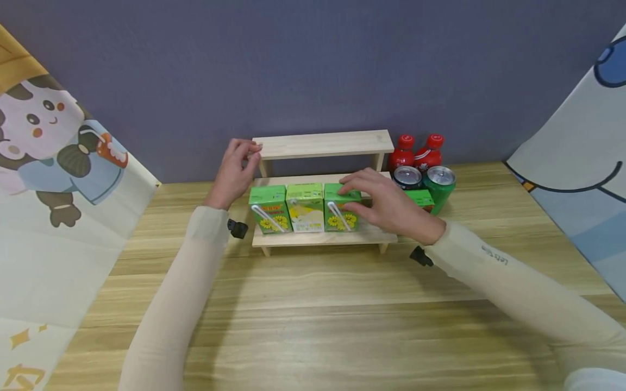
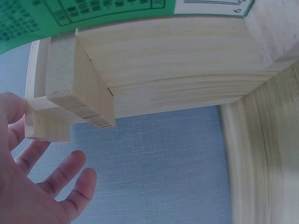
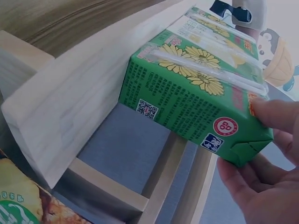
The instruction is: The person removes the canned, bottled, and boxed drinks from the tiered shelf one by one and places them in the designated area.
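A small tiered wooden rack [image 1: 323,144] stands against the back wall. On its lowest tier, three drink cartons stand in a row: a green one [image 1: 270,210] at left, a yellow-and-white one [image 1: 306,209] in the middle and another green one [image 1: 340,214] at right. My right hand [image 1: 391,206] holds the right green carton near its top, thumb on the front face and fingers behind, as the right wrist view shows. At the left end of the top tier, my left hand [image 1: 235,171] pinches the board's corner with thumb and index finger; the other fingers spread apart below.
Right of the rack stand two red bottles [image 1: 402,155], a dark can [image 1: 407,176], a green can [image 1: 440,187] and another green carton [image 1: 421,199]. The wood-grain table [image 1: 313,315] extends in front. Printed cartoon panels [image 1: 44,136] flank both sides.
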`<state>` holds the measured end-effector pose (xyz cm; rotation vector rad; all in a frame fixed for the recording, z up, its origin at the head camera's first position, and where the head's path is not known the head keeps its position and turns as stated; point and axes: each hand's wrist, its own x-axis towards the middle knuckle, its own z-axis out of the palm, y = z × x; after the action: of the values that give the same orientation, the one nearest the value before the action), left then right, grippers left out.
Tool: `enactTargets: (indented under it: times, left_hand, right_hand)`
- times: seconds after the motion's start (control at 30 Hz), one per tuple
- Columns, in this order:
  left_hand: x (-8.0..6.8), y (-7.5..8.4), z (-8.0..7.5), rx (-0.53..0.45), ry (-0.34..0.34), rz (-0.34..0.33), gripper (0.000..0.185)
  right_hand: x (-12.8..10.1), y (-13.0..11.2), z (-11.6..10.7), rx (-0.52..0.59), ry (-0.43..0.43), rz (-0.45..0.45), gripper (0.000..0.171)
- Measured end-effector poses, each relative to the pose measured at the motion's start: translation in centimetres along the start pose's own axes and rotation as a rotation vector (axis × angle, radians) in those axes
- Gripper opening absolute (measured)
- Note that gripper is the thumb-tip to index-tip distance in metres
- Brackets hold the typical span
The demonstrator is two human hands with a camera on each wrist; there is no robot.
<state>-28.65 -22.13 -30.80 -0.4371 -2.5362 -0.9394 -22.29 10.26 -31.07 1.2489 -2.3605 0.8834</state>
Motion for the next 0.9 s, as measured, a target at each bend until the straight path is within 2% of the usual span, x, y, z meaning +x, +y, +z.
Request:
enactTargets:
  times: [0.57,0.8,0.9]
  left_hand:
    - [-0.1,0.1,0.0,-0.004,0.002,-0.009,0.03]
    - [-0.2,0.0,0.0,-0.012,-0.001,-0.015,0.031]
    - [-0.1,-0.2,0.1,-0.014,0.006,-0.006,0.03]
  right_hand:
    - [-0.8,-0.1,-0.1,-0.025,0.051,0.004,0.024]
    - [-1.4,-0.5,-1.5,0.002,0.099,-0.023,0.023]
    - [-1.7,-0.6,-2.4,-0.018,0.112,-0.018,0.024]
